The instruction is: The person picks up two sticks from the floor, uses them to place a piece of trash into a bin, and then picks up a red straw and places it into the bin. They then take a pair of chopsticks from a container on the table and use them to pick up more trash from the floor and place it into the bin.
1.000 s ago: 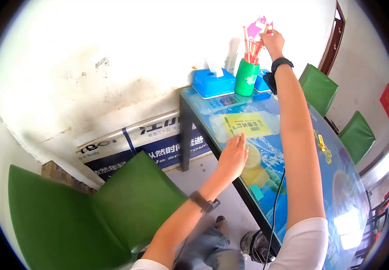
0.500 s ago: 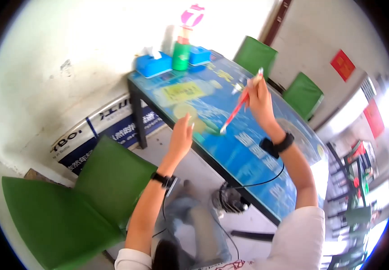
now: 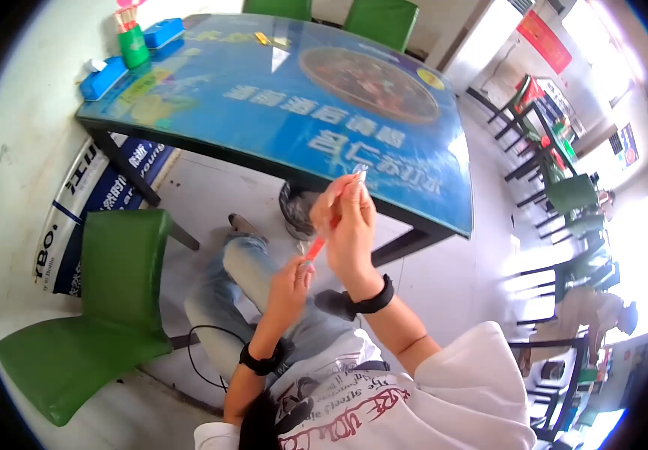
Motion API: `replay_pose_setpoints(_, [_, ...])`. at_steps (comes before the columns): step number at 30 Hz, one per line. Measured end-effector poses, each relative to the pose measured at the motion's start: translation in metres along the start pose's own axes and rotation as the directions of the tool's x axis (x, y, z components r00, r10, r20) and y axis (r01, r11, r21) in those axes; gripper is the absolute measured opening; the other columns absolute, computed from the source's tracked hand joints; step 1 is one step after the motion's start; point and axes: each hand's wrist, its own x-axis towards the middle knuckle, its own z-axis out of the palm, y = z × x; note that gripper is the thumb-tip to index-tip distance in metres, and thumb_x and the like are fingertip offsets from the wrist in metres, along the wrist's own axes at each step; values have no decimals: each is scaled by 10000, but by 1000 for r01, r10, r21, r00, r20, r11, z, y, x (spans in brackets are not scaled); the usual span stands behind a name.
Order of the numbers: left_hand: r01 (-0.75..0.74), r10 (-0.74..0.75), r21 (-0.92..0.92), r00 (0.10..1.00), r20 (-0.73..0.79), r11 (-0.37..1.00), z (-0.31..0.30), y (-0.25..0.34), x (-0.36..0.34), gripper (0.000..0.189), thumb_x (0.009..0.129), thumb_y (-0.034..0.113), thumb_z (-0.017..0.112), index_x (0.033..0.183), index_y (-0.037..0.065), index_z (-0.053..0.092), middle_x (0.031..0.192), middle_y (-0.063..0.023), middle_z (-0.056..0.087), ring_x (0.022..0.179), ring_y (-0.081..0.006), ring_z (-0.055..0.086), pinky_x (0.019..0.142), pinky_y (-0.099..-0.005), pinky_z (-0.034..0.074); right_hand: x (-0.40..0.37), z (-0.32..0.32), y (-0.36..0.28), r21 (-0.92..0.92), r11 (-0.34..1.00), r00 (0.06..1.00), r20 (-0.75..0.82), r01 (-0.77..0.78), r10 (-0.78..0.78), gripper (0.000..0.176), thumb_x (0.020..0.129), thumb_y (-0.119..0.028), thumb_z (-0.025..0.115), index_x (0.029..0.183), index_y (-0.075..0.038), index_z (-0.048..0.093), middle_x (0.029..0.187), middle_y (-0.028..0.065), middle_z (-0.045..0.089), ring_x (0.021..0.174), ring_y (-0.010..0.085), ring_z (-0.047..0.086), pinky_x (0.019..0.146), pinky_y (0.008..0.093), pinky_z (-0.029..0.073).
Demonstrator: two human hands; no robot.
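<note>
A thin red stick-like item [image 3: 315,247], with clear crinkled wrapping at its ends, slants between my two hands over my lap. My right hand [image 3: 348,225] is closed around its upper part, and a shiny wrapper end [image 3: 360,172] pokes out above the fingers. At the lower end, the fingers of my left hand [image 3: 288,289] are pinched together on it. Exactly what the red item is cannot be made out. Both hands are in front of the near edge of the blue table [image 3: 264,124].
A green holder [image 3: 134,49] with sticks stands between two blue tissue boxes [image 3: 104,79]. Small yellow packets [image 3: 262,37] lie farther back. Under the table is a lined bin [image 3: 295,214]. A green chair [image 3: 121,277] stands to my left. A person [image 3: 594,315] is far right.
My right hand has come back from above the table with the red item, toward my body. My left hand has drawn in and now grips its lower end. The view has turned right.
</note>
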Motion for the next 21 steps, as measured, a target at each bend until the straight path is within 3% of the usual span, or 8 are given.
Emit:
replay_pose_setpoints(3, [90, -90, -15, 996, -14, 996, 5, 8, -19, 136, 882, 94, 421, 833, 6, 511, 546, -71, 483, 469, -147, 467, 460, -274, 364, -31, -22, 12, 67, 997, 997, 70, -45, 40, 351, 933, -357, 322, 750, -64, 379, 532, 32, 405, 416, 103, 389, 361, 214, 293])
replay_pose_setpoints(4, [95, -95, 0, 996, 1, 996, 5, 13, -25, 134, 880, 91, 421, 837, 2, 512, 544, -72, 484, 472, -147, 470, 461, -274, 366, -39, -30, 8, 43, 994, 992, 77, -99, 95, 348, 941, -335, 293, 725, -71, 363, 516, 60, 411, 438, 155, 403, 421, 273, 328])
replay_pose_setpoints(7, [62, -63, 58, 998, 9, 996, 7, 20, -35, 130, 870, 78, 420, 852, -9, 514, 544, -74, 490, 484, -149, 483, 467, -275, 371, -63, -53, 29, -39, 998, 992, 117, -52, 56, 361, 943, -344, 274, 718, -75, 359, 526, 84, 444, 444, 169, 428, 419, 275, 346])
replay_pose_setpoints(8, [29, -29, 85, 1000, -1, 996, 12, 18, -36, 127, 866, 70, 420, 859, -13, 516, 548, -73, 493, 490, -149, 491, 471, -275, 375, -75, -56, 25, -3, 976, 968, 125, -217, 216, 376, 947, -338, 262, 698, -74, 358, 605, 116, 524, 491, 164, 467, 461, 256, 373])
replay_pose_setpoints(12, [33, -37, -74, 998, -55, 997, 35, 16, -41, 229, 920, 179, 397, 925, -15, 520, 599, 1, 468, 548, -66, 427, 496, -224, 358, -99, -59, 30, -144, 974, 966, 164, -176, 199, 343, 947, -300, 297, 743, -43, 397, 811, 148, 592, 779, 163, 543, 704, 260, 425])
replay_pose_setpoints(15, [-7, 5, -42, 999, -48, 999, 36, -6, -39, 116, 846, 49, 434, 907, 9, 524, 601, -138, 541, 523, -267, 536, 490, -323, 398, -97, -72, 27, -279, 917, 939, 110, -285, 326, 335, 944, -282, 316, 755, -31, 431, 841, 152, 594, 817, 196, 562, 748, 281, 435])
replay_pose_setpoints(18, [-13, -5, 380, 999, 49, 925, 19, -5, -30, 88, 838, 50, 442, 880, 21, 513, 702, -169, 575, 610, -339, 543, 519, -370, 410, -86, -89, 16, -184, 958, 974, 23, -219, 227, 334, 940, -278, 337, 789, -13, 474, 870, 148, 591, 848, 223, 571, 754, 316, 448])
replay_pose_setpoints(21, [-99, 23, 351, 976, 215, 931, 13, -10, -28, 59, 826, 49, 453, 847, 24, 503, 742, -161, 590, 680, -362, 542, 550, -407, 413, -79, -129, 10, -268, 960, 989, 106, -75, 106, 282, 935, -266, 344, 825, -44, 479, 914, 156, 582, 781, 214, 558, 755, 383, 463])
